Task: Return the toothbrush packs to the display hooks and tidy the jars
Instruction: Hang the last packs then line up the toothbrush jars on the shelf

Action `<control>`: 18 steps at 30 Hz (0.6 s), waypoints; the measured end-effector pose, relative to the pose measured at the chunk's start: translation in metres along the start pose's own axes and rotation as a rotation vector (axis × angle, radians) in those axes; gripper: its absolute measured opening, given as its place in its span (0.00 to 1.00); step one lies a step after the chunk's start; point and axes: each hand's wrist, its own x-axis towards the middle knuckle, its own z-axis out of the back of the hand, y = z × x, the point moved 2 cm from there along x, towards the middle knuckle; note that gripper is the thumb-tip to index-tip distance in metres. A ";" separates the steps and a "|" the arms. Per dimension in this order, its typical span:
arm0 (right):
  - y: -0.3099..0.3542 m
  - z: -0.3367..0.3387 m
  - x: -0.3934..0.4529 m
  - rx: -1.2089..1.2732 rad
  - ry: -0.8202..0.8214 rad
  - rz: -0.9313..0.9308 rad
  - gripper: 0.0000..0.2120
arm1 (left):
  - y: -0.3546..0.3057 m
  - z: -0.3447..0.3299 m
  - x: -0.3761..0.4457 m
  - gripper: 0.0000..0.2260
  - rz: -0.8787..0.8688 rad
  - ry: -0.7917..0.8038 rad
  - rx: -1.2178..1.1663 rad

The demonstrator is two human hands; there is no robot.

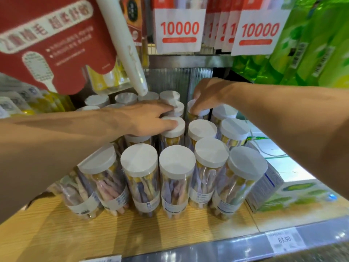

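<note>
A wooden shop shelf (56,237) carries clear jars with white lids, standing upright in rows back from its front edge. The left hand (143,120) lies flat, fingers straight, on the lid of a middle jar (172,129), hiding those behind. The right hand (209,95) pinches the lid of a back jar (198,112), mostly covered. The jars hold toothbrushes standing on end. A red toothbrush pack (56,40) hangs overhead, cut off at the top.

Green packages (309,44), price tag (284,239), wooden shelf (75,233).
</note>
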 end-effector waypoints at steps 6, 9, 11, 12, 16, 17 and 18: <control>-0.007 -0.008 0.017 0.083 -0.114 -0.013 0.26 | -0.002 -0.001 -0.004 0.27 -0.015 -0.041 0.024; -0.009 -0.010 0.025 0.108 -0.138 0.008 0.24 | -0.001 -0.003 -0.004 0.28 -0.008 -0.053 0.031; -0.007 -0.010 0.028 0.100 -0.133 0.030 0.23 | 0.001 -0.005 -0.003 0.28 -0.001 -0.060 0.036; -0.005 -0.009 0.028 0.085 -0.125 0.041 0.24 | 0.002 -0.006 -0.003 0.29 0.005 -0.060 0.037; 0.000 -0.003 0.022 0.050 -0.061 0.083 0.27 | 0.001 -0.007 -0.003 0.29 0.017 -0.046 0.028; -0.001 -0.002 0.020 0.040 -0.030 0.083 0.26 | 0.001 -0.006 -0.003 0.29 0.019 -0.047 0.021; -0.001 -0.001 0.018 0.026 -0.001 0.079 0.25 | 0.001 -0.005 -0.003 0.29 0.020 -0.049 0.017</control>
